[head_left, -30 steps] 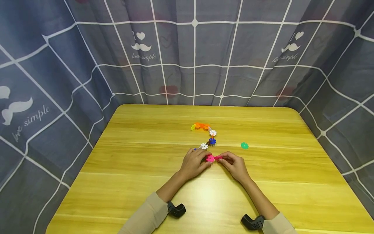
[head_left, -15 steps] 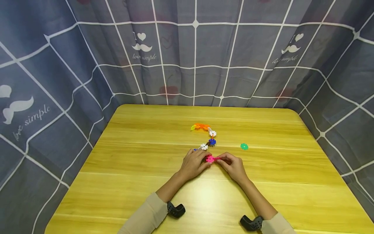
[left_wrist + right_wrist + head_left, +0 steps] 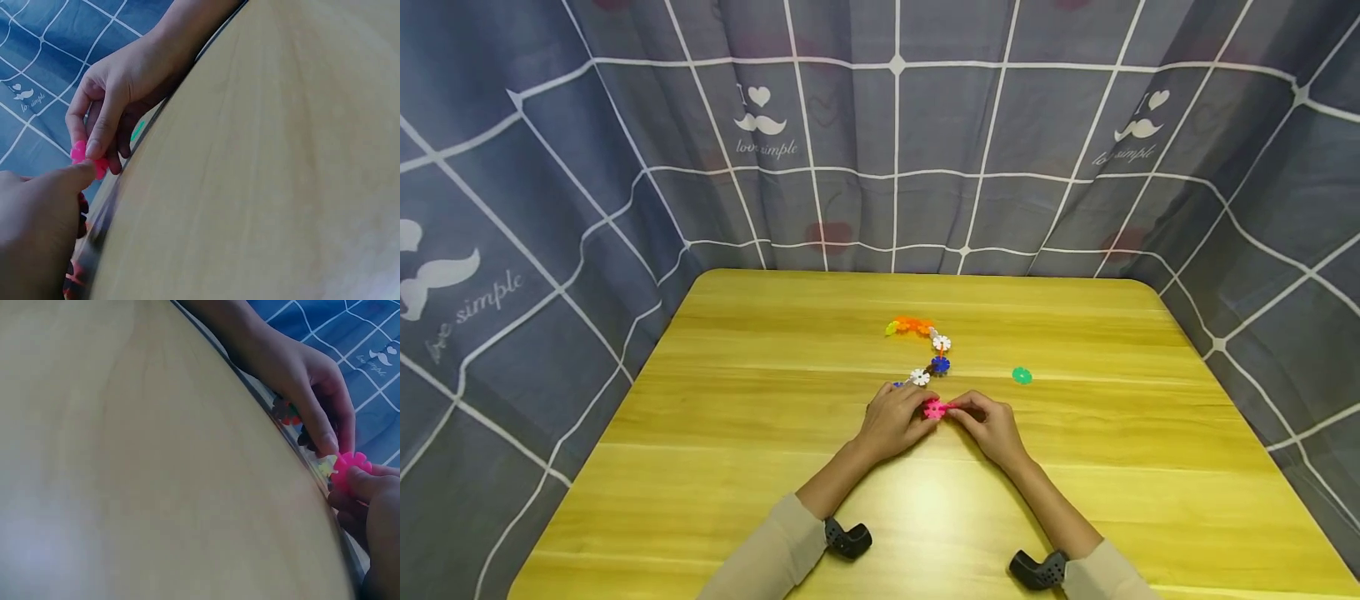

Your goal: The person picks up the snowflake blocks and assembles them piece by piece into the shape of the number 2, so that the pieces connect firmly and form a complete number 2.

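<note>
Over the middle of the table, my left hand pinches a pink snowflake disc with notched edges. My right hand pinches a second pink disc, seen nearly edge-on and right at the first one's rim. In the right wrist view, one pink disc faces the camera between the fingertips of both hands. A curved chain of linked discs runs from a yellow disc through orange discs, a white disc and a blue disc down to the left hand, which hides its near end.
A loose green disc lies flat on the wooden table, beyond the right hand. Grey-blue checked curtains stand behind the table and along both sides. A black wrist camera sits on the left sleeve, another on the right.
My right hand has edged left, bringing its pink disc closer into the other one. The left hand keeps its grip almost in place; the chain and green disc stay put.
</note>
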